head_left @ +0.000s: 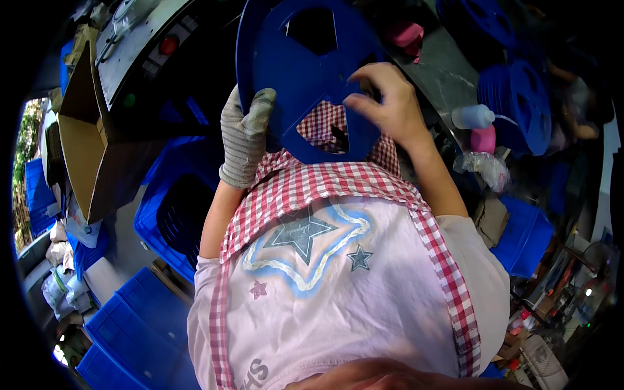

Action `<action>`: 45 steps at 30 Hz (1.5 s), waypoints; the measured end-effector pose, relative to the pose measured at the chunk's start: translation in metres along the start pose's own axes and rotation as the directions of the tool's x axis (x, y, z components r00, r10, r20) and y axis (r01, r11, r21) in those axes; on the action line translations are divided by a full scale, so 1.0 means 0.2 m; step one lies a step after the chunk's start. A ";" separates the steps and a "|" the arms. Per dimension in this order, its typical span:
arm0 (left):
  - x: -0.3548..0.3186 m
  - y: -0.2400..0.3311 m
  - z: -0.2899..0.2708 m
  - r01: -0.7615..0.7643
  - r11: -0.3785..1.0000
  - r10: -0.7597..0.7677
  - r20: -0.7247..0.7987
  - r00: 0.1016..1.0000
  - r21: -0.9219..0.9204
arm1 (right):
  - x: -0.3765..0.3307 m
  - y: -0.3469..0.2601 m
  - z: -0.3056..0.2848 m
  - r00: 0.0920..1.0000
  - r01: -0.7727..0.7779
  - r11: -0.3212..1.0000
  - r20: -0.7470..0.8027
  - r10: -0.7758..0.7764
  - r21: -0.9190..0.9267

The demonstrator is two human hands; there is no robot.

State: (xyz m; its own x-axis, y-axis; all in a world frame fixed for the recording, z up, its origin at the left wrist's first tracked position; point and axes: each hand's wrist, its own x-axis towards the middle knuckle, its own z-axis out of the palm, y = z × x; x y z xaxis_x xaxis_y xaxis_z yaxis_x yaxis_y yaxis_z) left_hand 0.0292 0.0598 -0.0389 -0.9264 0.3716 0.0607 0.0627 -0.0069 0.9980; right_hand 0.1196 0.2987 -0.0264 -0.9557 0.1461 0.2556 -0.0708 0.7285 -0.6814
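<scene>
A large blue plastic reel (276, 68) with cut-out windows in its round face stands tilted in front of my chest. My left hand (244, 136), in a grey striped knit glove, is closed on its left rim, with the thumb over the near face. My bare right hand (393, 104) is at the right part of the face, beside the middle. Its thumb and forefinger are bent but apart, and no object shows between them. I cannot tell whether these fingertips touch the reel. The checked apron (325, 179) shows through the lower window.
More blue reels (530, 107) stand at the right, near a squeeze bottle (473, 117) and a pink container (483, 139). At the left are an open cardboard box (81, 133), a machine panel with a red button (168, 45), and blue bins (140, 318). A pink item (406, 34) lies at the back.
</scene>
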 end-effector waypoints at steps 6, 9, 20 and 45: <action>0.00 0.11 0.03 -0.108 0.968 0.080 0.129 0.988 0.227 | -0.16 0.28 0.35 0.962 -0.272 0.937 0.057 0.266 0.217; 0.00 0.19 0.07 -0.146 0.987 0.124 0.242 0.962 0.073 | -0.13 0.27 0.38 0.968 -0.231 0.929 -0.029 0.249 0.290; 0.01 0.16 0.18 -0.788 0.339 0.365 0.700 0.613 0.513 | 0.00 0.20 0.18 0.929 -0.326 -0.502 0.370 -0.013 0.801; 0.18 -0.05 0.08 0.036 0.940 0.051 0.245 0.968 -0.340 | 0.20 0.04 0.27 0.989 -0.150 0.554 0.123 0.085 0.819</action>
State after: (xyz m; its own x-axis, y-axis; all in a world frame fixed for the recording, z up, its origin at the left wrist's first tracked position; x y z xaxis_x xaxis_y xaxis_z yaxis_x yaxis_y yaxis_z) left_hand 0.0007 0.0890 -0.0472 -0.8027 0.5869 0.1059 -0.1011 -0.3089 0.9457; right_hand 0.0662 0.2741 -0.0576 -0.9861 0.1246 0.1103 -0.1303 -0.1660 -0.9775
